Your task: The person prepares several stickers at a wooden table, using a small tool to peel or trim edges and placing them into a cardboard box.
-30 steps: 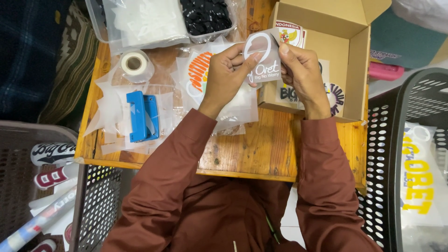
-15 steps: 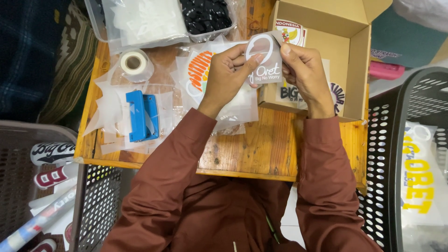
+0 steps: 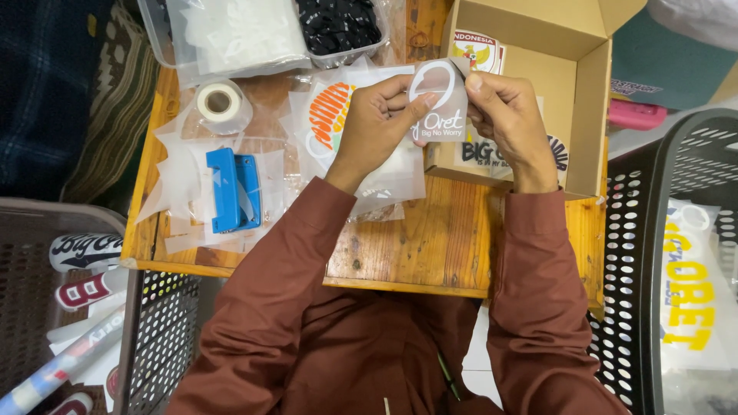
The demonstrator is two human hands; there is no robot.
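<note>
Above the wooden table (image 3: 430, 246), left hand (image 3: 377, 127) and right hand (image 3: 511, 123) pinch 1 sticker (image 3: 440, 107).

Evenly lit from above, fairly bright, soft and diffuse. Faint shadows under the hands (image 3: 446, 123) on the wooden table (image 3: 430, 246). Mild glare on clear plastic sleeves (image 3: 231, 34). Sharp centre; dimmer, slightly stretched at the corners.
</note>
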